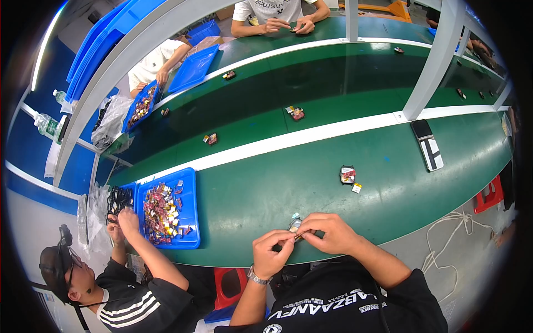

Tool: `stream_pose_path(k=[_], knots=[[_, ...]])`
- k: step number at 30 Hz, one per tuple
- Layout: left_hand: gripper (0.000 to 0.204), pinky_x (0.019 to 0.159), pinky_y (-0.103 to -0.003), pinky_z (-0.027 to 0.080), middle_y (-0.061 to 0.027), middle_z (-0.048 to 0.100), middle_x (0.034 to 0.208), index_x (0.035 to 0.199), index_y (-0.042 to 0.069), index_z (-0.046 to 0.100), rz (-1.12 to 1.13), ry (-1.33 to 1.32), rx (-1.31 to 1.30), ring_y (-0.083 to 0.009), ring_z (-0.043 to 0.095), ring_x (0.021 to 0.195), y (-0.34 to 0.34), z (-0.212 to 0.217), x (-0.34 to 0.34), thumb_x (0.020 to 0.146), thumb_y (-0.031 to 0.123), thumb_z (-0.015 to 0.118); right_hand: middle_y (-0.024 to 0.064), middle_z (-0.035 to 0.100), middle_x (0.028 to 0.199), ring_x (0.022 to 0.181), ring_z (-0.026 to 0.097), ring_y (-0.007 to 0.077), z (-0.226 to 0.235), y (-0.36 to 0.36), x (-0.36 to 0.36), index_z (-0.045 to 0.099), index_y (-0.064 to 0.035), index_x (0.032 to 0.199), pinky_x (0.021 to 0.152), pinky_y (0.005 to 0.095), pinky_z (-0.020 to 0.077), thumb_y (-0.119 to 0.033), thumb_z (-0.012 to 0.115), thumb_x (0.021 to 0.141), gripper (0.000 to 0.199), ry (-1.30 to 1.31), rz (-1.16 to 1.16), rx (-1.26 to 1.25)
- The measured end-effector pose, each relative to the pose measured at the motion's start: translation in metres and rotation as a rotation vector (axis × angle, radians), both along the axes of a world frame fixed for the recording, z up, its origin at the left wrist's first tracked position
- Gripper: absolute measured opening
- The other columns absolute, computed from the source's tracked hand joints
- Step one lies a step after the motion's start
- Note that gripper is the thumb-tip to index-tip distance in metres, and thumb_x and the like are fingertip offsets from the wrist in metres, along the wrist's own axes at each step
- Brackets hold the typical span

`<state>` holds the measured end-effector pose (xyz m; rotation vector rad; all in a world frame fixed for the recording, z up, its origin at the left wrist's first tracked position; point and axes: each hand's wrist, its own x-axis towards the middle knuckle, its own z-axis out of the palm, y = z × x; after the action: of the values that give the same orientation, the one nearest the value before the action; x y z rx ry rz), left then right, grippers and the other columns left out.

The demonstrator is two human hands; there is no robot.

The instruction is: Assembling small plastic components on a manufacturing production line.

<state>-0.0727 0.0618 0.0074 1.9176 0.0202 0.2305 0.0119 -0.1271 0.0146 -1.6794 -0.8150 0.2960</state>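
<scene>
My left hand and my right hand meet at the near edge of the green bench. Both are closed, with thumbs and fingertips pinched around a small piece that they mostly cover. Just beyond the fingertips a small grey part shows, with a pale tab at its far end. Whether it is joined to the pinched piece cannot be made out. Farther right on the bench lies a small black-framed assembly, with a small white and yellow piece beside it.
At left stands a blue tray heaped with small parts; a co-worker reaches into black parts beside it. A black and white device lies at right. Beyond the white rail, several assemblies sit on the green belt. Grey posts rise from the bench.
</scene>
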Motion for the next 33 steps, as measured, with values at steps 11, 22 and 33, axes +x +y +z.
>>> stream_pose_path(k=[11, 22, 33], knots=[[0.011, 0.065, -0.022, 0.053, -0.0117, 0.071, 0.09, 0.092, -0.006, 0.072, 0.032, 0.007, -0.102, -0.0114, 0.066, 0.074, -0.006, 0.002, -0.002, 0.081, -0.007, 0.071, 0.0102, 0.069, 0.089, 0.08, 0.068, 0.0243, 0.001, 0.001, -0.001, 0.071, -0.0019, 0.093, 0.07, 0.032, 0.0549, 0.001, 0.068, 0.08, 0.013, -0.026, -0.026, -0.012], [0.01, 0.06, -0.022, 0.051, -0.011, 0.071, 0.084, 0.088, -0.003, 0.071, 0.17, -0.147, 0.072, -0.0116, 0.065, 0.067, -0.016, 0.009, -0.001, 0.078, -0.006, 0.073, 0.0094, 0.069, 0.088, 0.077, 0.068, 0.0232, -0.006, 0.005, -0.004, 0.071, -0.003, 0.093, 0.067, 0.0319, 0.0549, 0.001, 0.07, 0.079, 0.015, -0.117, -0.054, -0.001], [0.012, 0.06, -0.023, 0.052, -0.0111, 0.071, 0.083, 0.088, -0.003, 0.071, 0.195, -0.195, 0.127, -0.0122, 0.065, 0.066, -0.013, 0.005, -0.001, 0.077, -0.007, 0.072, 0.0095, 0.067, 0.089, 0.077, 0.066, 0.0253, -0.005, 0.006, -0.005, 0.068, -0.0035, 0.095, 0.067, 0.0342, 0.0539, -0.002, 0.068, 0.08, 0.015, -0.145, -0.034, -0.008]])
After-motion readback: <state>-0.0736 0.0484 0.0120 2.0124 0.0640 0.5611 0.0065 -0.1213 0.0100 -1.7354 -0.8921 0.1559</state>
